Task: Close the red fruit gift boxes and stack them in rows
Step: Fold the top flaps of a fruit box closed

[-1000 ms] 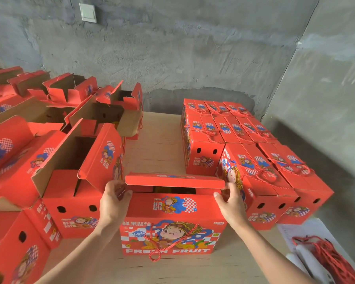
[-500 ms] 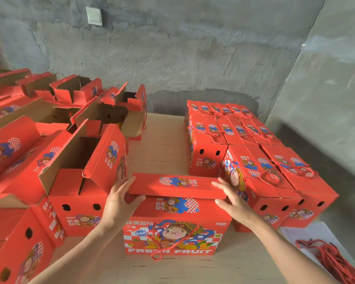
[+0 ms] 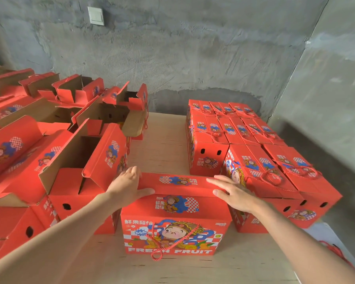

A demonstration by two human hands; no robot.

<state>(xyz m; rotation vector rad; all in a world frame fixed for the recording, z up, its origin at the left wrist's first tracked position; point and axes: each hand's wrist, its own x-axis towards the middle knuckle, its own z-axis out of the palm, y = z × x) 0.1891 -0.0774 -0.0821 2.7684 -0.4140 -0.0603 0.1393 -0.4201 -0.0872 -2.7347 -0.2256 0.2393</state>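
Rough grey concrete walls, white switch, plywood tabletop.

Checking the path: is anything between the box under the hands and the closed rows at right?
Nothing visible. The box sits right beside the front row of closed boxes; only the right hand lies over that edge, and the left hand rests on the other end of the lid.

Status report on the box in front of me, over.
Left hand and right hand open, pressing on the top flap. Front box flap down, not yet stacked. Closed boxes in rows to the right, open boxes left; nothing in the way.
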